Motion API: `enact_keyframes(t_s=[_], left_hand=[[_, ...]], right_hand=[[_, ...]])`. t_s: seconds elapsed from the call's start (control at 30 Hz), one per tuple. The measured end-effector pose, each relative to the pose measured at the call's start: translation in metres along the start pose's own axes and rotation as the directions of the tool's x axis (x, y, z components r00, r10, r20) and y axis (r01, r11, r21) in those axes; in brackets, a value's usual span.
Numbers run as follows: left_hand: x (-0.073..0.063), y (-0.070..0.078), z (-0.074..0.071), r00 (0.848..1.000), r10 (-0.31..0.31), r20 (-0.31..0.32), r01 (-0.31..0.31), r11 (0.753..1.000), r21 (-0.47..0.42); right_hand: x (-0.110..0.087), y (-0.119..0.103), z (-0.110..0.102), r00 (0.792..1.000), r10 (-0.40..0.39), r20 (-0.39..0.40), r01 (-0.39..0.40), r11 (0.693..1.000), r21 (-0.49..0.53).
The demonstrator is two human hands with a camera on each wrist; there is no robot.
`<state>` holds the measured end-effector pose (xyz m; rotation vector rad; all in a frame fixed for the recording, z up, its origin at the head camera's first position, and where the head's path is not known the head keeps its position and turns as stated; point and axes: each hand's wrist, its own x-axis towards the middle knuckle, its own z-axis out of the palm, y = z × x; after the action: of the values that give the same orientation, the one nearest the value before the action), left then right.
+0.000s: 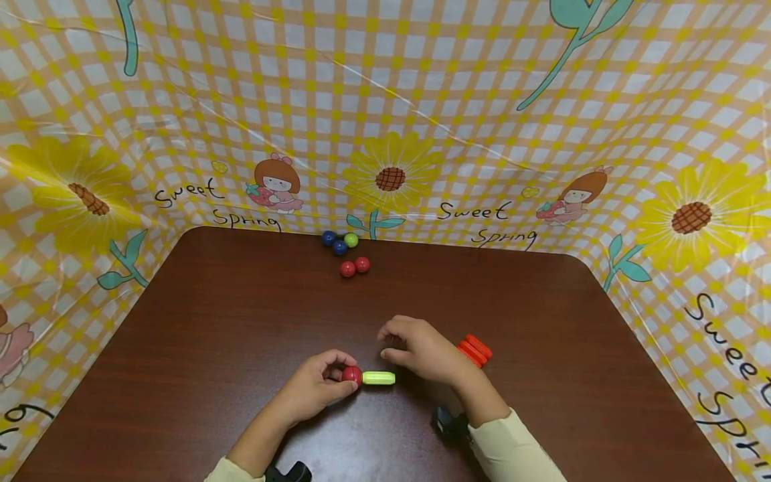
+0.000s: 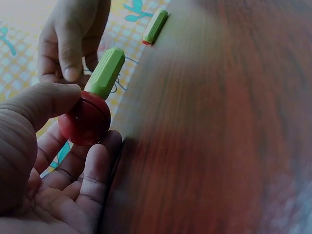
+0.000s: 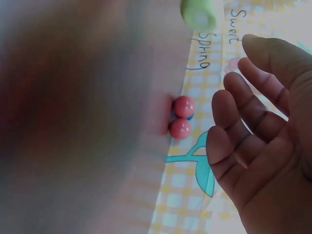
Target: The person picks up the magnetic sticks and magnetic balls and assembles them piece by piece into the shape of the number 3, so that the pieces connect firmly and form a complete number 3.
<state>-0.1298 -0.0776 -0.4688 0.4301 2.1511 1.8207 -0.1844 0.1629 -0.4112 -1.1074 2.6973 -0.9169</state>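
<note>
My left hand (image 1: 313,388) pinches a red ball (image 1: 352,376) between thumb and fingers at the middle of the table. A light-green ridged stick (image 1: 378,378) juts out of the ball towards the right; the left wrist view shows the green stick (image 2: 106,73) meeting the red ball (image 2: 85,119) beside the thumb. Just beyond the stick's free end hovers my right hand (image 1: 424,348), its fingers loosely bent and holding nothing. In the right wrist view its palm (image 3: 268,165) faces up to the camera, with the green stick's end (image 3: 199,14) apart from it.
Several orange-red sticks (image 1: 476,350) lie beside the right wrist, partly covered by it. A green stick (image 2: 156,27) with a red edge shows farther off. Two red balls (image 1: 355,267) sit towards the back, near blue balls (image 1: 340,248) and a green ball (image 1: 351,240). Patterned cloth (image 1: 385,80) walls the table.
</note>
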Motion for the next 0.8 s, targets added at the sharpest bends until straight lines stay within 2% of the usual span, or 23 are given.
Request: enact_keyframes(t_s=[0.13,0.33,0.6,0.8], left_hand=[[0.001,-0.002,-0.001,1.000,0.004,0.009,-0.004,1.000,0.001],[0.001,-0.001,-0.001,1.000,0.009,0.011,-0.009,1.000,-0.002],[0.001,0.001,-0.003,1.000,0.019,0.008,-0.019,1.000,-0.001],[0.001,0.000,-0.004,1.000,0.014,0.023,-0.013,1.000,-0.019]], right_hand=[[0.018,0.008,-0.011,1.000,0.002,-0.015,-0.003,0.999,-0.032],[0.049,0.021,-0.019,0.999,0.033,-0.032,-0.034,0.999,-0.029],[0.091,0.038,-0.017,0.997,0.031,-0.066,-0.033,0.999,-0.032],[0.112,0.051,-0.010,0.997,0.007,-0.080,-0.011,0.998,-0.056]])
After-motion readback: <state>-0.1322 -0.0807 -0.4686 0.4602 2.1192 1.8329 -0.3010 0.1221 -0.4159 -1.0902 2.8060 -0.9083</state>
